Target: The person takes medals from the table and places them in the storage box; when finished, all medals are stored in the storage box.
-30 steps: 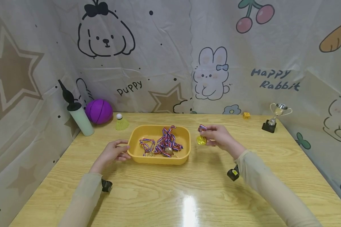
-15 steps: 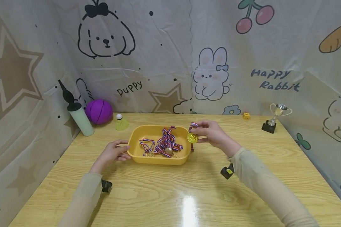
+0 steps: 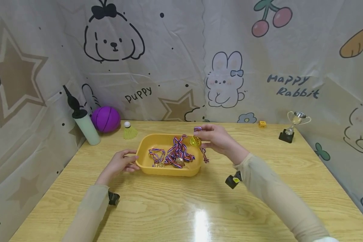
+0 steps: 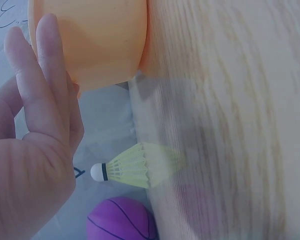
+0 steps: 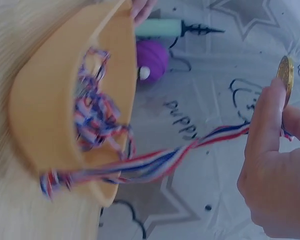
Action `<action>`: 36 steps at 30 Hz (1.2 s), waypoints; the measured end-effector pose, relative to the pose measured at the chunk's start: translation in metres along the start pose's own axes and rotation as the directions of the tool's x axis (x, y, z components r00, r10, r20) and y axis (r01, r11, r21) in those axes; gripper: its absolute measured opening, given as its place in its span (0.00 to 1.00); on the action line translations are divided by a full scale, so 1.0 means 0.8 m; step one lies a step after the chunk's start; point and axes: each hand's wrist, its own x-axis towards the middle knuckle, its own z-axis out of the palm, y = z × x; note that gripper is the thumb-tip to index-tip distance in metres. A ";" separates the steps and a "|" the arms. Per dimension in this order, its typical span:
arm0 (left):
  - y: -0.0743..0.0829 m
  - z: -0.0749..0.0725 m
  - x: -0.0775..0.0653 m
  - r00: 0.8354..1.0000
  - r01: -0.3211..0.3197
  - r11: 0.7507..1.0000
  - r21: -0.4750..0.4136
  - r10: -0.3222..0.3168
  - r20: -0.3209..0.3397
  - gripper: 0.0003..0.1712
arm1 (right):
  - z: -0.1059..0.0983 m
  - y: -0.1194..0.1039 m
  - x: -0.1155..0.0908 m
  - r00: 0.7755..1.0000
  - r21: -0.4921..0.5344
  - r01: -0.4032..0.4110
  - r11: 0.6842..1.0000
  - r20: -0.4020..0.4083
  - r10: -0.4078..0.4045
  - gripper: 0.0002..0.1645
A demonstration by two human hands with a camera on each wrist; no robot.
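A yellow plastic basin [image 3: 169,172] stands on the table, holding several medals with red, white and blue ribbons [image 3: 179,151]. My left hand [image 3: 121,162] touches the basin's left end with fairly straight fingers; in the left wrist view those fingers [image 4: 52,55] lie against its wall. My right hand [image 3: 217,139] pinches a gold medal [image 3: 195,141] and part of its striped ribbon above the basin's right end. The bunched ribbon tail [image 5: 150,165] dangles by the rim in the right wrist view. The medal shows nearly edge-on there, at the fingertips [image 5: 275,92].
Left at the back are a pale green hand pump [image 3: 87,127], a purple ball [image 3: 106,119] and a yellow shuttlecock [image 3: 129,131]. A small yellow cube [image 3: 262,124] and a trophy cup [image 3: 293,126] stand back right. Printed cloth [image 3: 169,67] hangs behind the table.
My right hand has moved left with the medal, from beside the basin to above its right end. The left hand and the basin have stayed in place.
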 end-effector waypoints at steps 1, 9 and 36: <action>0.000 0.000 0.000 1.000 0.000 1.000 -0.001 0.000 0.001 0.31 | 0.004 -0.003 0.001 1.000 0.011 0.001 1.000 0.005 -0.001 0.11; 0.000 0.001 0.000 1.000 0.004 1.000 -0.006 -0.004 -0.003 0.31 | 0.037 -0.026 0.009 0.996 0.046 0.049 0.998 0.071 -0.052 0.08; 0.003 0.002 -0.002 1.000 0.013 1.000 -0.016 -0.013 -0.008 0.30 | 0.124 0.016 0.089 0.993 0.041 0.022 0.999 -0.114 -0.017 0.16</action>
